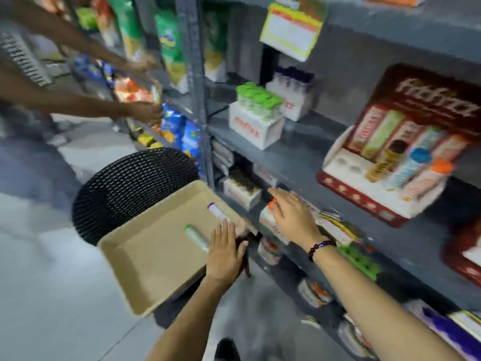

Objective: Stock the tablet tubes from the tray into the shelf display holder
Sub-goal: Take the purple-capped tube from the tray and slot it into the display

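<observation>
A beige tray lies on a black mesh stool. Two tablet tubes lie in it: a green-capped one and a purple-capped one. My left hand rests flat on the tray's right edge, fingers apart, fingertips by the green-capped tube. My right hand is over the lower shelf, closed on an orange-capped tube; the view is blurred. The red and white display holder stands on the shelf above, at the right. Three tubes stand in it, with empty holes to their left.
White boxes of green-capped tubes and purple-capped tubes stand further back on the same shelf. A grey metal upright divides the shelving. Another person's arms reach into the shelves at the left. Packets fill the lower shelves.
</observation>
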